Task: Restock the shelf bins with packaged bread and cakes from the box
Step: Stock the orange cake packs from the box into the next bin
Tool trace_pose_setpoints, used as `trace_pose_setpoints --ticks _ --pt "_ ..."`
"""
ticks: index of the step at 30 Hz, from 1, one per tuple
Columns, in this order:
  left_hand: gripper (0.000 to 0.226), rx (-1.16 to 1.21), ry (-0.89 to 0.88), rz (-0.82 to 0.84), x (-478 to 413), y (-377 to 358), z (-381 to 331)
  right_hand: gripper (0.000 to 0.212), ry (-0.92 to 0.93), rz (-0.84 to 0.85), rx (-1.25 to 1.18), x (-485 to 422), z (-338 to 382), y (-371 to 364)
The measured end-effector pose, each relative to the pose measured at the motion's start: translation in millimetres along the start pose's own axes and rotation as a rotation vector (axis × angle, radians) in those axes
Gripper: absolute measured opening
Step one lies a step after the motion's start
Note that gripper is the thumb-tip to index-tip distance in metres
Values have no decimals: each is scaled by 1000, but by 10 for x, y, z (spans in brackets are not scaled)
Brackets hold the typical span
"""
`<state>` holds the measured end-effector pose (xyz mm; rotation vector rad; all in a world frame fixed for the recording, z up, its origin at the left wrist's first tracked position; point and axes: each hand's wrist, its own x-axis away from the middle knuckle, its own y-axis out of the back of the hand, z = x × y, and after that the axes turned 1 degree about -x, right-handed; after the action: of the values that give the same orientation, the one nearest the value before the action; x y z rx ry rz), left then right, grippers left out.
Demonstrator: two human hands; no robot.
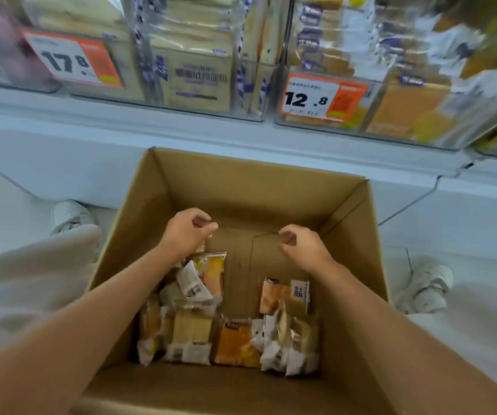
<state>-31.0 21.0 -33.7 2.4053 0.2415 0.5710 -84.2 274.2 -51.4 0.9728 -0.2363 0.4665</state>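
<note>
An open cardboard box (346, 211) stands on the floor below the shelf. Several packaged breads and cakes (238, 342) lie in its near half, in clear wrappers with orange, yellow and white print. My left hand (186, 232) hovers inside the box at the left and pinches the top edge of an orange-and-yellow packet (211, 274) that hangs under it. Inside the box on the right, my right hand (301, 245) has its fingers curled, with nothing seen in it. An orange packet (274, 296) lies just below that hand.
Clear shelf bins (199, 79) full of packaged bread run along the top, with price tags 17.8 (70, 59) and 12.8 (322, 97). A white shelf ledge (151, 127) juts out under them. My shoes (70, 215) (427, 287) flank the box.
</note>
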Motion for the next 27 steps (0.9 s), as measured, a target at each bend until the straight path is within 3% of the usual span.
trace_pose_setpoints --ticks 3,7,10,15,18,21,24,27 --pt "25 195 142 -23 33 -205 440 36 -130 178 -231 -188 -163 -546" --pt "27 232 254 -68 60 -398 819 64 -331 397 -567 -438 -119 -1311" --pt "27 202 306 -72 99 -441 969 76 -403 385 -727 -624 22 -1809" --pt "30 210 336 -51 104 -448 1060 42 -542 229 -910 -839 217 -2229" --pt "31 218 326 -28 119 -449 1046 55 -506 192 -786 -755 239 -2009" --pt "29 228 293 7 152 -458 978 32 -389 45 -783 -627 154 -1500" --pt "36 289 271 -16 172 -480 793 32 -360 -17 -979 -434 135 -902" --pt "37 482 377 57 205 -492 529 37 -368 121 -1286 -212 196 -589"
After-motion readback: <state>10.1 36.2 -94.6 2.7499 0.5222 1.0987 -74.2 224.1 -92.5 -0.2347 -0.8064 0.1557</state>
